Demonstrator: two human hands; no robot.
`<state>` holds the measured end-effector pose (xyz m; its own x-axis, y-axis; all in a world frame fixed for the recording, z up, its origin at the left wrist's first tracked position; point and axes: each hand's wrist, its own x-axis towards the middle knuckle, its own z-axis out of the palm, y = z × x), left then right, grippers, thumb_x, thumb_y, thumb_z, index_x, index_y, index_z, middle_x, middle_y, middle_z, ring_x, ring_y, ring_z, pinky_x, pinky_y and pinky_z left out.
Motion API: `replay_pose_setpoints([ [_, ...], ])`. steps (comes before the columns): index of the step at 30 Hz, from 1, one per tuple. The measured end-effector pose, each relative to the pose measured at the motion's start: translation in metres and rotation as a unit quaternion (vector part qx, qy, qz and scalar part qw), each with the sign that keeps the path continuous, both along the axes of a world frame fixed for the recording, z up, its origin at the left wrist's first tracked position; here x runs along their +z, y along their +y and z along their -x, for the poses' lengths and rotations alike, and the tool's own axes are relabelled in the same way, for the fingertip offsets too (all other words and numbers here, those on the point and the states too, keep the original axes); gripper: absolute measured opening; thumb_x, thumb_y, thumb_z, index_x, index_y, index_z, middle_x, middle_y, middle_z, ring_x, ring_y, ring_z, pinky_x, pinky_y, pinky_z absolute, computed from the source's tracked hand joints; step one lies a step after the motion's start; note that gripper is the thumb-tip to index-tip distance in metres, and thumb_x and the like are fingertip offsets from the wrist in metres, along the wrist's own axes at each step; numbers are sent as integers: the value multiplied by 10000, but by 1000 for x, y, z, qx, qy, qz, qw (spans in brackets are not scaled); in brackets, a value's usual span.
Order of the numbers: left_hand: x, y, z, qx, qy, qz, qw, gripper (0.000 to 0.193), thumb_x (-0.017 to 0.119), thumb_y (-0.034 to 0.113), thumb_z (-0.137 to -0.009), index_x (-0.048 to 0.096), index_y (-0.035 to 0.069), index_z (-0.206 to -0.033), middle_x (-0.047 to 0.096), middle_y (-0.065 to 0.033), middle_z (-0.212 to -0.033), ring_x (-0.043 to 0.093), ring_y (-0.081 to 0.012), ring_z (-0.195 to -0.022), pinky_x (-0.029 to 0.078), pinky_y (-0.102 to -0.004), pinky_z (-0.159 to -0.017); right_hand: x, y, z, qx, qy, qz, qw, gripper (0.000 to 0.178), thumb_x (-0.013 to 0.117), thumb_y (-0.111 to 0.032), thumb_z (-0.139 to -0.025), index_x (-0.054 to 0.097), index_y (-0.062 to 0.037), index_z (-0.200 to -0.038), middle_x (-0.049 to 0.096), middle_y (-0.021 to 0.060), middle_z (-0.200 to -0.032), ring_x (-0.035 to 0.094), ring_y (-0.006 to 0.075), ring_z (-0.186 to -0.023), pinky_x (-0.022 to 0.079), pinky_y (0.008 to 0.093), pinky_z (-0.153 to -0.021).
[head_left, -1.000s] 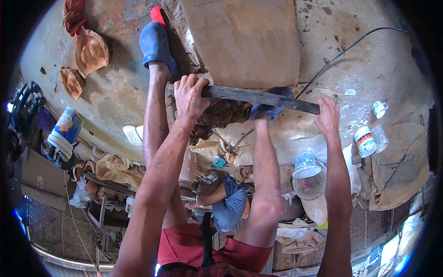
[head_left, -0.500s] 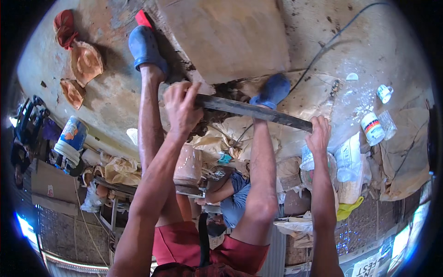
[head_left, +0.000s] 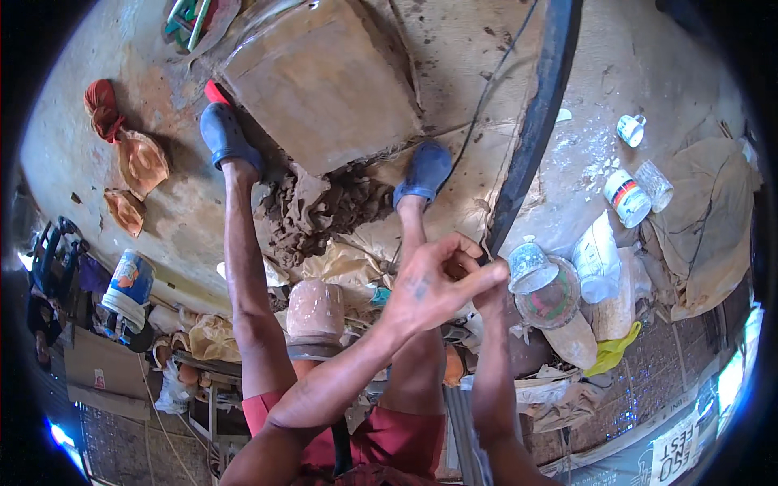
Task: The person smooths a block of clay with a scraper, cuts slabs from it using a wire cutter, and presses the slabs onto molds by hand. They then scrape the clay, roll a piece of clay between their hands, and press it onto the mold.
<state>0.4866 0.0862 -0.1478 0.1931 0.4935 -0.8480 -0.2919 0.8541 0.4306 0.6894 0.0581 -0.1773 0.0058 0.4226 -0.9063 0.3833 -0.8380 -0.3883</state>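
A long, dark, flat bar [head_left: 531, 130] stands out in front of me, running from my hands up to the far edge of the view, with brown smears along one side. My right hand [head_left: 491, 301] grips its near end, largely hidden behind my other hand. My left hand [head_left: 425, 285] has crossed over to the same end, with thumb and curled fingers closed around it. Beyond my feet lies a thick, smooth, square clay slab [head_left: 324, 85]. A heap of torn brown clay [head_left: 312, 215] sits between my blue clogs, against the slab's near edge.
Right of me are a blue-white bucket [head_left: 532, 271], a white plastic bag [head_left: 597, 259], a striped can [head_left: 626, 199] and a mug [head_left: 630, 130]. A thin cable [head_left: 489, 85] crosses the floor. Orange moulded pieces [head_left: 142, 164] lie left, and a pinkish cylinder [head_left: 314, 312] stands between my legs.
The bar has swung from lying crosswise between both hands to pointing away on the right. My left hand has moved right to join the other at its near end. More slab and clay show.
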Motion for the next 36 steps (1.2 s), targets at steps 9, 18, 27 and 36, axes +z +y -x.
replay_pose_setpoints([
  [9, -26, 13, -30, 116, -238, 208, 942, 189, 735, 251, -1018, 708, 65, -1011, 743, -13, -825, 677, -70, -665, 543, -218, -631, 10, -2, -24, -24, -24, -14, 999, 389, 780, -358, -849, 668, 1, -949, 662, 6, -810, 608, 105, -723, 481, 306, -630],
  [18, -25, 8, -60, 103, -212, 168, 957, 192, 753, 194, -983, 720, 18, -915, 707, -24, -769, 645, -69, -660, 491, -215, -585, -36, -61, -83, -77, 38, -22, 996, 434, 789, -403, -833, 660, 1, -926, 638, -7, -788, 591, 112, -689, 467, 311, -586],
  [27, -50, 37, -31, -12, -40, -23, 999, 171, 772, 160, -974, 719, 19, -893, 676, -4, -753, 608, -79, -716, 501, -261, -657, -14, -37, -81, -92, -82, -27, 992, 217, 778, -106, -695, 616, 0, -792, 574, 49, -672, 578, 204, -641, 467, 341, -626],
  [36, -205, 67, -93, -62, 333, -162, 927, 244, 747, 149, -913, 758, -7, -1101, 761, -235, -930, 753, -401, -889, 583, -457, -783, -31, -18, -63, 20, -114, -117, 986, 177, 722, -77, -735, 606, 21, -827, 584, 98, -722, 578, 231, -650, 475, 391, -652],
])
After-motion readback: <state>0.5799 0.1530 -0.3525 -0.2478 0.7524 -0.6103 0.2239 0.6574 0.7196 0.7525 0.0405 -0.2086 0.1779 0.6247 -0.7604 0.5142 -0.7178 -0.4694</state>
